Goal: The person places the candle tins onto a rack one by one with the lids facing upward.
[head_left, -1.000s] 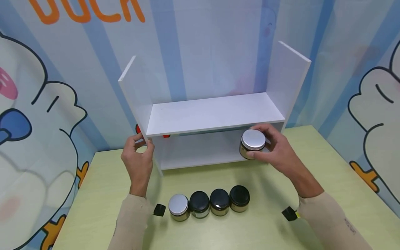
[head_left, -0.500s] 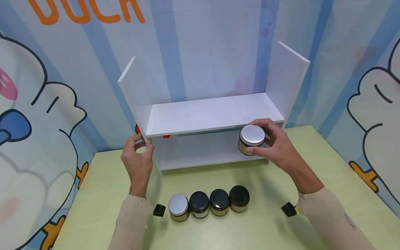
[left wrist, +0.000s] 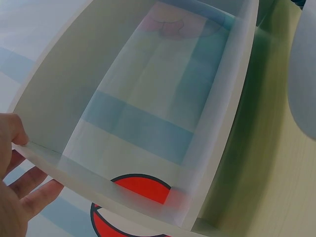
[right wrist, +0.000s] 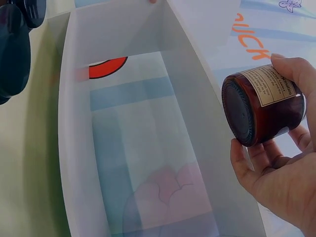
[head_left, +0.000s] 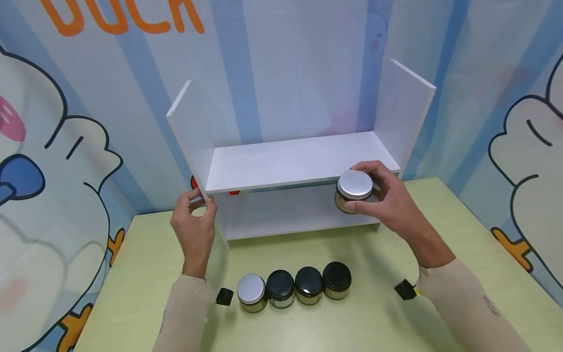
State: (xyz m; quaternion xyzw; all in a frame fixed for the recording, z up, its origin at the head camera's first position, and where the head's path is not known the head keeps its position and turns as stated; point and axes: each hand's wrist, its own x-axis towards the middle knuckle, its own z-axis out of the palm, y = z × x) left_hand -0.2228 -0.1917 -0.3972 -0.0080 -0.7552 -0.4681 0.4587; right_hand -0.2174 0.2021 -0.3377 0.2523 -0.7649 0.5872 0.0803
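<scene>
My right hand (head_left: 384, 198) grips an amber glass jar (right wrist: 266, 106) with a silver lid and a cream printed label. In the head view the jar overlaps the front edge of the upper board, at the right part of the white shelf (head_left: 299, 164). Its base faces the camera in the right wrist view. My left hand (head_left: 195, 225) pinches the front edge of the shelf's left side panel, where the upper board meets it. The left wrist view shows the thumb inside the panel (left wrist: 54, 158) and the other fingers behind it.
In front of the shelf, a row of jars stands on the pale green table (head_left: 162, 274): one silver-lidded jar (head_left: 252, 292) at the left, then several black-lidded jars (head_left: 309, 284). A cartoon-printed backdrop (head_left: 299, 63) hangs behind and at both sides.
My right hand has raised the jar a little, from before the lower compartment up to the upper board's front edge. My left hand keeps its hold, and the row of jars stays put.
</scene>
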